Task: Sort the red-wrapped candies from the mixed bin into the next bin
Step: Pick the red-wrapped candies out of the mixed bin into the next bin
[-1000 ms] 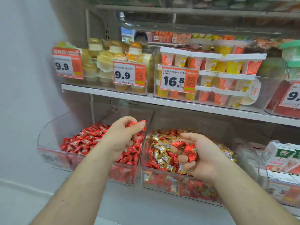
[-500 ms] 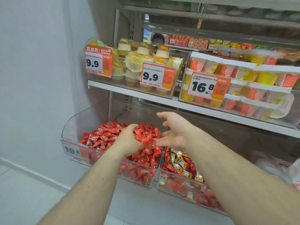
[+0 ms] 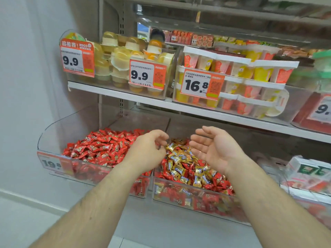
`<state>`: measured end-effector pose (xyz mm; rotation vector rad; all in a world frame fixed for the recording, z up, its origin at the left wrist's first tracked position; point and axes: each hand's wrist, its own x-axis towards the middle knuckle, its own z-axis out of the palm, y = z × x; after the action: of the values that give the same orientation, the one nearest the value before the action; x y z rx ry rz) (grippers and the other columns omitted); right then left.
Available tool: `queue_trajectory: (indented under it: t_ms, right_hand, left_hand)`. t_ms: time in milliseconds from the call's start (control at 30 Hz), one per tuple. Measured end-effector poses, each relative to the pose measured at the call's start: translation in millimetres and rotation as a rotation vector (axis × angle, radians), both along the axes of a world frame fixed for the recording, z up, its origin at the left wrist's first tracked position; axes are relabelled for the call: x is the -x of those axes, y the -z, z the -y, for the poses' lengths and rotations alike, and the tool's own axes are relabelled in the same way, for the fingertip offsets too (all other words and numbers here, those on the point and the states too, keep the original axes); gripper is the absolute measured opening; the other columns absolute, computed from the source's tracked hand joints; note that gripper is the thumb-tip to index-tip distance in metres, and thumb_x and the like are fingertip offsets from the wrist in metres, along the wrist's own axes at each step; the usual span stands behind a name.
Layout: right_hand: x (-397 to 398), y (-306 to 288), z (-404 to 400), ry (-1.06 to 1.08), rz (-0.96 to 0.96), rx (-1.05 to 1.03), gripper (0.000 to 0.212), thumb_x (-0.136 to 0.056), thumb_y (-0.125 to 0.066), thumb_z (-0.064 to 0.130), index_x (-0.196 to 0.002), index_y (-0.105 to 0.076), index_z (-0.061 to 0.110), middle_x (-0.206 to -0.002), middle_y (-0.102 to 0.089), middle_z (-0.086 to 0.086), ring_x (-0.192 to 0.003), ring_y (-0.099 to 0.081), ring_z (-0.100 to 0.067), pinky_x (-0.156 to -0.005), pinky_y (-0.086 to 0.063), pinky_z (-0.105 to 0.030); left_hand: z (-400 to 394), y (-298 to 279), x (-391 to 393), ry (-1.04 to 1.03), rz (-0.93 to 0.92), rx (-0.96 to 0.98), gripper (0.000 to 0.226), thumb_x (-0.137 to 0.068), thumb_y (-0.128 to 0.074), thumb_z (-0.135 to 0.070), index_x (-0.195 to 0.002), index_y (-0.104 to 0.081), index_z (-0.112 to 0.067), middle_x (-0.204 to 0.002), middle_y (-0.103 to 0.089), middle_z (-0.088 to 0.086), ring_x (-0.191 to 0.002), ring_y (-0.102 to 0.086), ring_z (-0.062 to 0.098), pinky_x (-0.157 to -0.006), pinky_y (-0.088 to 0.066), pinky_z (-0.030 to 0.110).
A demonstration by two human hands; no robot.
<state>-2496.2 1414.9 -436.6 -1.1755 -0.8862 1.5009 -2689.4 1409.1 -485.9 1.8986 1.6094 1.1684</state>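
Note:
Two clear plastic bins stand side by side on the lowest shelf. The left bin (image 3: 53, 140) is filled with red-wrapped candies (image 3: 100, 147). The right bin, the mixed bin (image 3: 197, 201), holds gold-wrapped candies (image 3: 180, 158) among red ones (image 3: 220, 183). My left hand (image 3: 148, 151) hovers over the divide between the bins, fingers loosely curled, with nothing visibly in it. My right hand (image 3: 213, 147) is above the mixed bin, palm turned up and to the left, fingers relaxed and empty.
The shelf above (image 3: 179, 106) carries clear boxes of jelly cups (image 3: 121, 59) and fruit cups (image 3: 250, 68) behind orange price tags. A white-and-green box (image 3: 311, 170) sits right of the mixed bin. A plain wall (image 3: 26, 86) is on the left.
One second ago both hands held red candies. They carried them over the left bin, and now both hands are empty, the right one moved back over the mixed bin.

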Motion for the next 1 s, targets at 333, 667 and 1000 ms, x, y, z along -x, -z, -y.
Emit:
queue_trajectory:
  t_ms: [333, 667, 1000]
  right_hand:
    - [-103, 36, 7, 0.164, 0.378, -0.037, 0.014, -0.092, -0.061, 0.016, -0.096, -0.067, 0.004, -0.077, -0.064, -0.008, -0.058, -0.059, -0.017, -0.057, -0.046, -0.031]
    - [-134, 53, -7, -0.143, 1.513, -0.042, 0.014, -0.076, -0.057, 0.007, -0.073, -0.070, 0.010, -0.073, -0.068, -0.005, -0.064, -0.060, -0.020, -0.058, -0.051, -0.026]
    - [-130, 69, -3, -0.231, 1.606, 0.055, 0.014, -0.070, -0.064, 0.004, -0.074, -0.056, 0.014, -0.072, -0.059, -0.005, -0.063, -0.052, -0.021, -0.055, -0.045, -0.024]
  left_hand:
    - [-6, 5, -75, 0.186, -0.438, 0.154, 0.039, -0.084, -0.053, -0.001, -0.109, -0.067, -0.028, -0.112, -0.064, -0.009, -0.096, -0.057, 0.011, -0.080, -0.047, 0.024]
    - [-34, 25, -92, 0.201, -0.922, 0.544, 0.044, -0.084, -0.047, 0.009, -0.119, -0.067, -0.010, -0.111, -0.064, 0.008, -0.085, -0.053, 0.022, -0.074, -0.050, 0.029]
    - [-41, 33, -79, 0.084, -0.647, 0.455, 0.028, -0.088, -0.052, -0.001, -0.103, -0.069, -0.018, -0.091, -0.060, 0.000, -0.062, -0.054, 0.016, -0.049, -0.044, 0.019]
